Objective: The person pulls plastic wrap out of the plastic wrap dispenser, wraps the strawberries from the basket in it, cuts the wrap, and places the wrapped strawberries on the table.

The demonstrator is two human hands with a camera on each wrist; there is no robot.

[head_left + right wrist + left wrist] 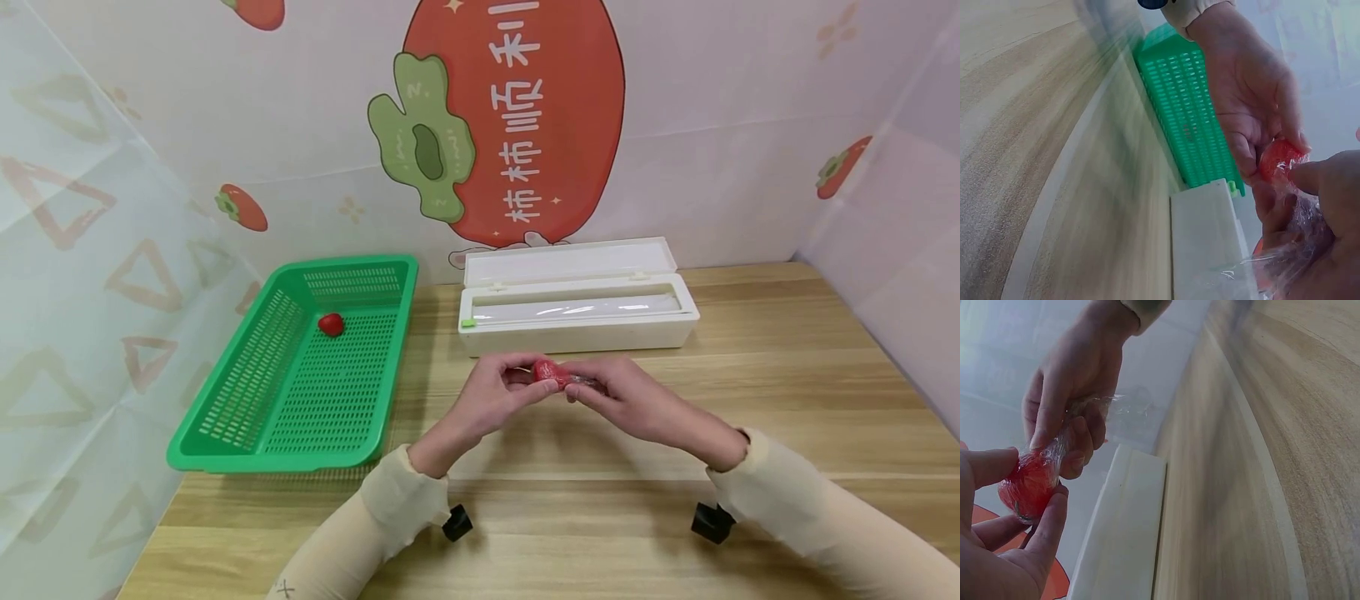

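Observation:
A red strawberry wrapped in clear cling film is held up in front of the white box, above the table. My left hand grips the fruit between thumb and fingers from the left. From the other side, my right hand pinches the gathered cling film close against the strawberry. A loose tail of film trails from the right hand in the right wrist view. The film lies tight and wrinkled over the red surface in the left wrist view.
Behind the hands stands a white cling film dispenser, lid raised, with a film roll inside and a small green slider. To the left, a green plastic basket contains another red strawberry. Printed cloth walls surround the wooden table.

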